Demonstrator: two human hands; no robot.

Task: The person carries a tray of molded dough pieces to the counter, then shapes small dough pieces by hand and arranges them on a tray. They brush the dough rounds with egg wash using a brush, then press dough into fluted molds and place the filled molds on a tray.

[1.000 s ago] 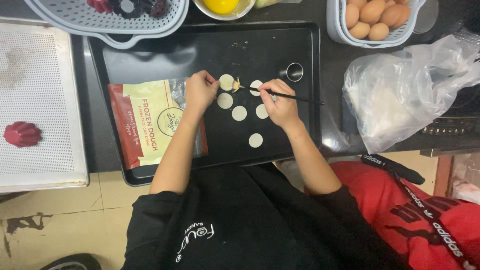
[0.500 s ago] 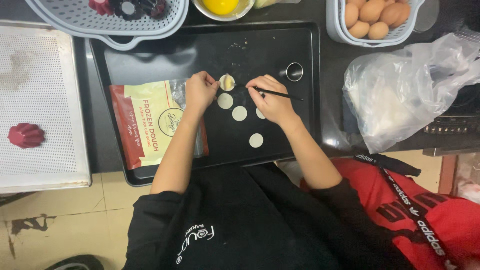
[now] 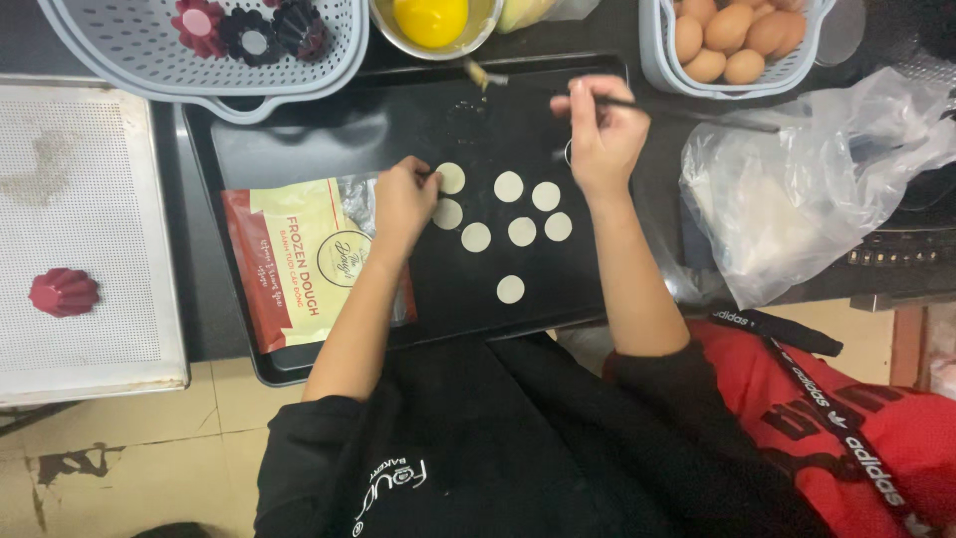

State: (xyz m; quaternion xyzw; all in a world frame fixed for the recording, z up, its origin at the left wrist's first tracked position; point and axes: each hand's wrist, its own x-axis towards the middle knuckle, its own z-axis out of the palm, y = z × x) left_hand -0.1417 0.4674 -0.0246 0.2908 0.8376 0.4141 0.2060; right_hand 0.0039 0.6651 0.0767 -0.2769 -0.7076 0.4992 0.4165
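Several small round dough discs (image 3: 522, 231) lie on a black baking tray (image 3: 299, 149). My left hand (image 3: 403, 199) rests on the tray, its fingertips pinching the edge of the upper left disc (image 3: 451, 177). My right hand (image 3: 600, 134) is raised near the tray's far edge and grips a thin pastry brush (image 3: 637, 104). The brush's tip reaches toward a bowl holding an egg yolk (image 3: 431, 20).
A red and cream frozen dough bag (image 3: 299, 259) lies on the tray's left part. A grey basket with fluted red moulds (image 3: 234, 30) is at top left, a basket of eggs (image 3: 732, 40) at top right. A perforated white tray (image 3: 90, 209) holds one red mould (image 3: 64, 292). A clear plastic bag (image 3: 797, 199) sits at right.
My right hand lifted the brush from the discs and moved it up to the yolk bowl. My left hand stayed on the upper left disc.
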